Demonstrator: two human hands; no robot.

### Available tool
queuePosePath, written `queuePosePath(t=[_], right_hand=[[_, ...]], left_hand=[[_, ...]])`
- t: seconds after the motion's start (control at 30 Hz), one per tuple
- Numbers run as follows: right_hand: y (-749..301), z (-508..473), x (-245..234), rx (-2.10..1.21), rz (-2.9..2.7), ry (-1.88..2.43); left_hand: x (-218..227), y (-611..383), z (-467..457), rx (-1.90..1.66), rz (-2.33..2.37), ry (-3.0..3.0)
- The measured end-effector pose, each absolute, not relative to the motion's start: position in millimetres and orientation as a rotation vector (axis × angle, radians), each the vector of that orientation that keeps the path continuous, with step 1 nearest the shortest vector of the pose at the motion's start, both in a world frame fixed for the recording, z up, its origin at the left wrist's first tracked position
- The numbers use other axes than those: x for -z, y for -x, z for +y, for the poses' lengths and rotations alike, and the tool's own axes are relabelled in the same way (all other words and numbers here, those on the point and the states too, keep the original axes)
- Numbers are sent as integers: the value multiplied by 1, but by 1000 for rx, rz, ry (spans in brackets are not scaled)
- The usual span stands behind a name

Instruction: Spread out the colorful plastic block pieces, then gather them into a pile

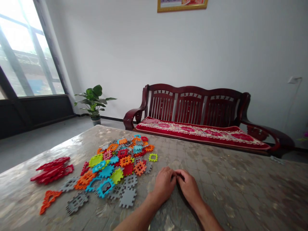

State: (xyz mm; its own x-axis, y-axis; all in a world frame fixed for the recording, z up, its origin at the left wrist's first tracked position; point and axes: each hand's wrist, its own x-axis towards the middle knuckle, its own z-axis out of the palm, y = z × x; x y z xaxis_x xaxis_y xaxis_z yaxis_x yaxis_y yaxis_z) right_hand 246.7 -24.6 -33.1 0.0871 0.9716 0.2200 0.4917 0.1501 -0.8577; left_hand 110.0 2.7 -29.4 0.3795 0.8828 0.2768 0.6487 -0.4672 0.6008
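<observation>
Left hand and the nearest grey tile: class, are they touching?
Apart. The head view shows a strip of bare table between the left hand and the grey tile.

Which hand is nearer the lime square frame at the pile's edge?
Left. The left hand lies just right of the lime square frame, nearer the camera; the right hand lies farther right, beside the left.

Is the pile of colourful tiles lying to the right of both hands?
No, the colourful tiles lie on the table left of the left hand and right hand.
</observation>
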Motion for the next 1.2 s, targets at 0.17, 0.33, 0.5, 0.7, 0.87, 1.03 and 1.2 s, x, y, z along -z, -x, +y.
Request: queuePosePath(t=[0.17, 0.33, 0.5, 0.7, 0.87, 1.03, 1.2], right_hand=[[-247, -25, 34, -662, -1537, 1469], [-248, -24, 35, -646, -1551, 1468], [-249, -24, 36, -634, -1565, 1471], [-249, -24, 38, -640, -1575, 1479], [-249, -24, 36, -653, -1573, 1490], [-248, -24, 35, -650, -1564, 1500], [-248, -25, 35, -638, -1555, 1477]], left_hand=[[31, -110, 3, -796, 1341, -2257], [34, -109, 3, -806, 1321, -2289], [35, -109, 2, -809, 1324, -2301], [36, -110, 3, -814, 1323, -2308], [35, -110, 2, -790, 1333, -2318], [33, -109, 1, -785, 1336, -2323], [34, -110, 1, -772, 1340, -2329]])
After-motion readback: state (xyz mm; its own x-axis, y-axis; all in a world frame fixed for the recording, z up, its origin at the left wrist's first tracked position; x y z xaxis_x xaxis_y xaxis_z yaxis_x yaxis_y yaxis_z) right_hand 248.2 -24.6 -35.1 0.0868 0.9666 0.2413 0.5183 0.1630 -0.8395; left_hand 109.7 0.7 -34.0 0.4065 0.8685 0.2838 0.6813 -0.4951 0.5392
